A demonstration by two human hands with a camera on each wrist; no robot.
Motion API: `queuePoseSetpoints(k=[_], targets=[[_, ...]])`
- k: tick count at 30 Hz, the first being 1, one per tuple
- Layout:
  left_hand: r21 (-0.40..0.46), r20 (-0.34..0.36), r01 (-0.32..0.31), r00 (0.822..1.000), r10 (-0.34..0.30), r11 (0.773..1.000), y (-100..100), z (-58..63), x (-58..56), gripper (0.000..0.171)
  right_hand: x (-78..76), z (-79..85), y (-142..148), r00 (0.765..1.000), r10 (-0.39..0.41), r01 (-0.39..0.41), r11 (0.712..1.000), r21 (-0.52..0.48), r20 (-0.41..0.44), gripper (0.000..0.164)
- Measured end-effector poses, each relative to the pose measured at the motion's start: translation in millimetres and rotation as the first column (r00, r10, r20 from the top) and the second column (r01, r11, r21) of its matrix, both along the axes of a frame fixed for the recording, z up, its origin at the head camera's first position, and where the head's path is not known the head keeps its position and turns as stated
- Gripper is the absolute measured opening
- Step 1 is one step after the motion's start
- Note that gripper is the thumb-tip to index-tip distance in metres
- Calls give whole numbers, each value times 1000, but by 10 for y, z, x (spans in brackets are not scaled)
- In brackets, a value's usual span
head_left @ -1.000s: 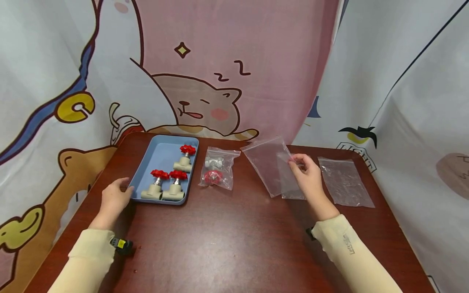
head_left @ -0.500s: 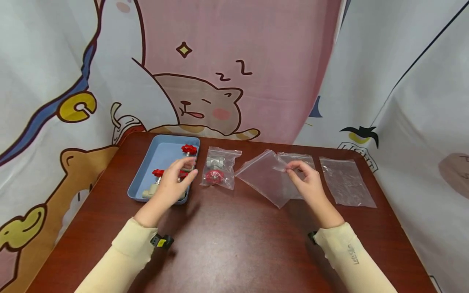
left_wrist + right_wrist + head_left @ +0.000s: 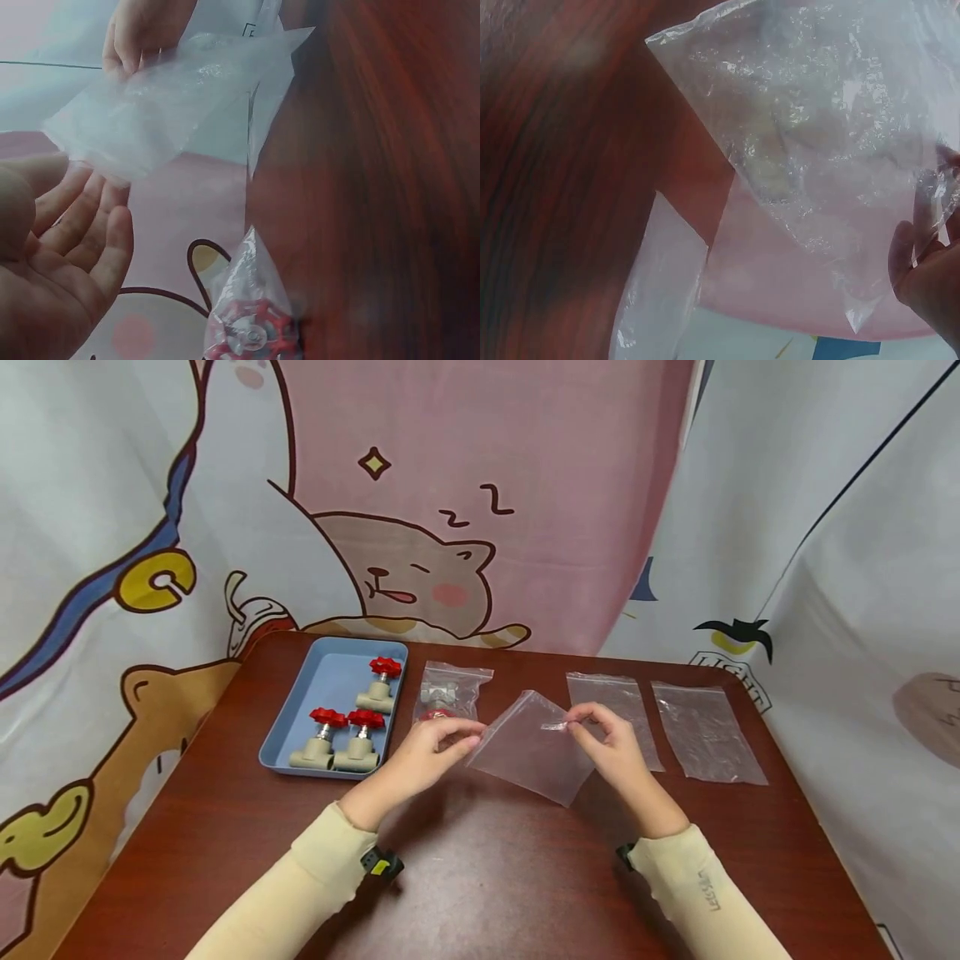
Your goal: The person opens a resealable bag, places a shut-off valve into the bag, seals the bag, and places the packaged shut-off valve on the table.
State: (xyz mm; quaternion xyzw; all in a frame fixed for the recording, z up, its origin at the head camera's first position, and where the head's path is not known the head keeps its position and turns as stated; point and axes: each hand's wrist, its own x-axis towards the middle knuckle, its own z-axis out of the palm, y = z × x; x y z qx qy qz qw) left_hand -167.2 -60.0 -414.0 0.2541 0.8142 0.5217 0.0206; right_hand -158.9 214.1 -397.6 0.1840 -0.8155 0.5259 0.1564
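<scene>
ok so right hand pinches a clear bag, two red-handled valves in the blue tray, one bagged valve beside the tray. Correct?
Not quite: the head view shows three red-handled valves in the blue tray, not two. The rest holds: the right hand pinches a clear bag, and one bagged valve lies beside the tray.

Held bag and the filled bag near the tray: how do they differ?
The held bag looks empty and flat; the filled bag bulges around a red-handled valve. The held bag is raised, pinched by the right hand; the filled bag rests on the table. Both are clear plastic.
</scene>
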Motion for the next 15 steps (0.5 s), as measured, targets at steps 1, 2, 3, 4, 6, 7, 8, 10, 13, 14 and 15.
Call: queuePoseSetpoints(k=[1, 2, 3, 4, 6, 7, 8, 10, 13, 14, 15], targets=[[1, -2, -4, 1000, 4, 1000, 10, -10, 3, 21, -2, -9, -6, 1000, 1, -1, 1000, -1, 5, 5], [3, -1, -8, 1000, 8, 1000, 17, -12, 10, 19, -6, -20, -13, 1000, 3, -3, 1000, -1, 10, 5], [3, -3, -15, 1000, 15, 1000, 21, -13, 16, 17, -10, -30, -22, 1000, 4, -4, 1000, -2, 13, 5], [6, -6, -20, 1000, 20, 1000, 25, -20, 19, 16, -13, -36, -36, 1000, 0, 0, 1000, 1, 17, 5], [14, -1, -41, 999, 41, 999, 32, -24, 27, 13, -29, -68, -59, 999, -39, 39, 998, 58, 10, 9], [20, 9, -53, 999, 53, 998, 36, -28, 27, 12, -50, -108, -63, 998, -65, 67, 993, 97, -20, 13], [26, 17, -64, 998, 64, 998, 41, -29, 31, 11, -68, -147, -73, 994, -93, 101, 986, 131, -64, 17], [39, 32, -88, 996, 87, 995, 55, -31, 36, 10, -80, -199, -114, 977, -149, 177, 967, 185, -155, 24], [43, 28, -125, 992, 124, 991, 85, -10, 53, 7, -49, -215, -216, 953, -154, 210, 956, 203, -261, 21], [42, 21, -133, 991, 133, 990, 98, 0, 61, 6, -16, -186, -269, 956, -134, 189, 961, 201, -260, 17], [40, 12, -143, 990, 142, 989, 112, 12, 72, 6, 16, -155, -321, 965, -109, 158, 967, 200, -237, 13]])
